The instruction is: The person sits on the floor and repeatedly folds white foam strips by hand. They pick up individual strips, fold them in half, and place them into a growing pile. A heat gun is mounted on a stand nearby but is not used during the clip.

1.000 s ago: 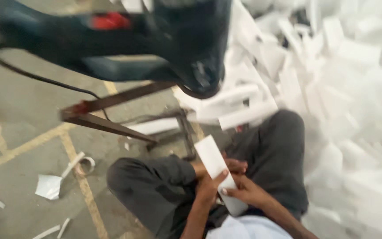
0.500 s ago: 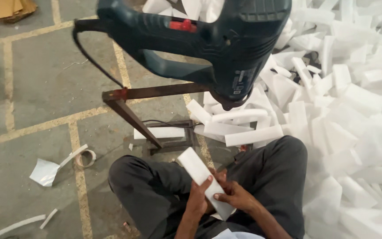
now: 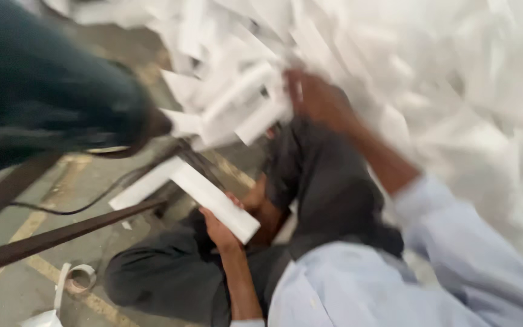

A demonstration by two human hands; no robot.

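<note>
Head view, looking down at a seated person with legs folded on the floor (image 3: 62,200). The left hand (image 3: 218,225) is closed around a long white foam strip (image 3: 213,201), gripping it near its lower right end; the strip lies across the palm, with the thumb side visible over its upper edge. The strip's long axis runs diagonally, from the lower right end near the knee up and to the left, where it points toward the dark metal frame (image 3: 62,233) and the floor beyond it. The strip is held above the lap, clear of the floor.

The right hand (image 3: 319,97) reaches out to the heap of white foam pieces (image 3: 431,79) and lies against a loose strip (image 3: 261,118) at the heap's edge; motion blur prevents telling whether its fingers are closed or spread. A dark power tool (image 3: 49,103) fills the upper left, its cable (image 3: 92,203) trailing over the floor. A roll of tape (image 3: 80,277) lies at lower left.
</note>
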